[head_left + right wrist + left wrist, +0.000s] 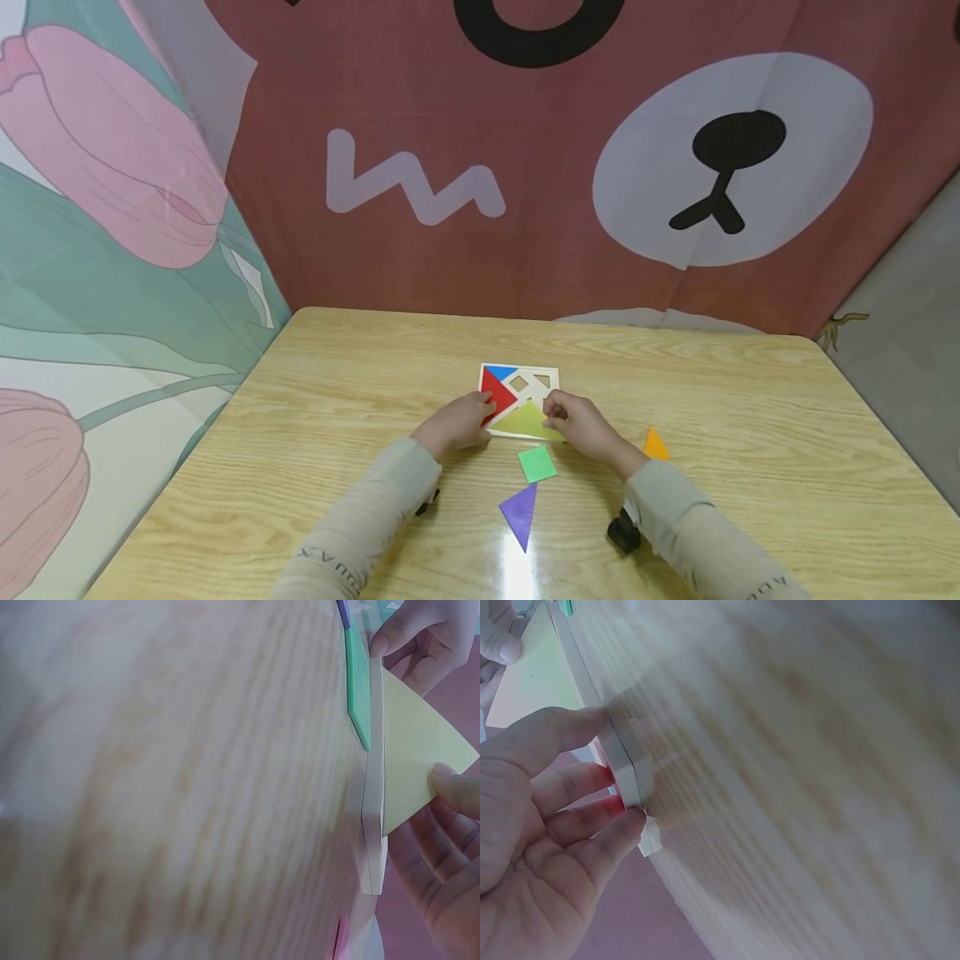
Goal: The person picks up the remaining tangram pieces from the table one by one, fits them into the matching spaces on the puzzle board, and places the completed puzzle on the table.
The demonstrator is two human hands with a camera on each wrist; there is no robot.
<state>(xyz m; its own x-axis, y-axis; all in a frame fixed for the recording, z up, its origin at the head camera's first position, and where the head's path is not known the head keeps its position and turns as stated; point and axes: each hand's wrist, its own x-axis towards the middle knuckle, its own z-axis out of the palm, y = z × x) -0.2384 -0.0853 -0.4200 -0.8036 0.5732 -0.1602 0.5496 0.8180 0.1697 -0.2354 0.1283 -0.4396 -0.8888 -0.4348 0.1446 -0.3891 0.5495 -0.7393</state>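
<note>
A white tangram board lies on the table with a blue piece and a red triangle in its left part. My left hand grips the board's near left corner, thumb on the near edge and fingertips by the red triangle. Between thumb and fingers, my right hand pinches the right end of a large yellow triangle. In the right wrist view this yellow triangle lies over the board, its pointed far corner raised. Bare cutouts show at the board's upper right.
A green square lies just in front of the board, with a purple triangle nearer me. By my right wrist is an orange piece, partly hidden by the sleeve. Printed cloth hangs behind the wooden table.
</note>
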